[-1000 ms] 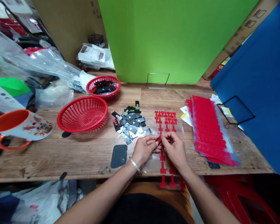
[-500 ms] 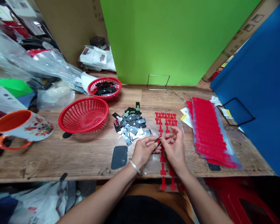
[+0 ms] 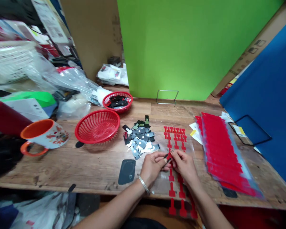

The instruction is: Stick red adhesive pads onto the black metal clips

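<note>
Left grip (image 3: 153, 167) pinches a black-and-red piece (image 3: 169, 157) in its fingertips; right grip (image 3: 186, 166): hold unclear.

Worn wooden tabletop (image 3: 95, 167), glossy plastic sheet (image 3: 190, 148), matt green board (image 3: 171, 47)

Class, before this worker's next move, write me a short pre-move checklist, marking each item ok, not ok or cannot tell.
1. Left hand grips the black-and-red piece: ok.
2. Right hand is at that piece: ok.
3. Red part sits straight on the black: cannot tell; fingers cover much of it.
4. Sheet of red T-shapes lies wholly on the table: not ok; its near end passes the edge.
5. Pile of loose pieces is near the left hand: ok.
6. Mug stands apart from both hands: ok.
</note>
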Tool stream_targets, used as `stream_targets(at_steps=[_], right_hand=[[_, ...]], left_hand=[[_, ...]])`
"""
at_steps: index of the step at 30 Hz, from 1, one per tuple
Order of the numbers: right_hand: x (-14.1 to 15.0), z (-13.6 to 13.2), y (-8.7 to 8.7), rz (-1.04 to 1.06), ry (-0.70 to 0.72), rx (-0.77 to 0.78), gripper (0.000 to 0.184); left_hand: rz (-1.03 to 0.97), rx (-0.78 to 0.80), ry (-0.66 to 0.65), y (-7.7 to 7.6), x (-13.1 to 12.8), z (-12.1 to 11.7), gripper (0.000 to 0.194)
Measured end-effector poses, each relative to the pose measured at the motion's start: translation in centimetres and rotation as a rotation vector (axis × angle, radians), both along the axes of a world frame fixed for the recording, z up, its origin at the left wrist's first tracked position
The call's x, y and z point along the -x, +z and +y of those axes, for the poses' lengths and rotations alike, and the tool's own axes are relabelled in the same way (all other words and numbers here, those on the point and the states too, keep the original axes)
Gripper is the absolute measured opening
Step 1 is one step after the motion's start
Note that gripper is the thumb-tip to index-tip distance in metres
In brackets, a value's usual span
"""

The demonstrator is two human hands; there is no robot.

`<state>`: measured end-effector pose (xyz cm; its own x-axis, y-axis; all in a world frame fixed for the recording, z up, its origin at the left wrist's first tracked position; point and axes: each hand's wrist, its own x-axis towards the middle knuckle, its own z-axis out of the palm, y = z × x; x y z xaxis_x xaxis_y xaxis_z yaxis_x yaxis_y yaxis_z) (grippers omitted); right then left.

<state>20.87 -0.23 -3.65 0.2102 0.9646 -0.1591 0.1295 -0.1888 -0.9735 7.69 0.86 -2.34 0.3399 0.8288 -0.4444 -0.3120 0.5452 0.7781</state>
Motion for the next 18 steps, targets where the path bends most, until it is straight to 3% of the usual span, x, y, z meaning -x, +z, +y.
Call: stream_targets(at_steps=[4,8,12,15,18], right_hand=[[0.2,-0.1,-0.3,0.083,-0.025,0.050,0.042],[0.5,-0.2,-0.3,0.134,-0.026,0.106,0.038],[0.8,-0.1,-0.5,0.101,-0.026,0.080,0.038],[0.9,-0.1,-0.7,0.031,-0.020,0.039,0.038],[1.0,-0.1,-0.8,-0.006,-0.013,0.025,0.037]], left_hand=[[-0.021,-0.041,-0.010,1.1,0.6,0.3,0.029],[0.050,-0.213,0.001,4.3,3.5,3.5,0.030],[0.236,-0.384,0.223,7.7,8.0,10.2,0.028],[0.371,-0.449,0.396,9.2,11.4,16.3,0.031],[0.742,-0.560,0.464,9.8,14.2,21.1,0.034]])
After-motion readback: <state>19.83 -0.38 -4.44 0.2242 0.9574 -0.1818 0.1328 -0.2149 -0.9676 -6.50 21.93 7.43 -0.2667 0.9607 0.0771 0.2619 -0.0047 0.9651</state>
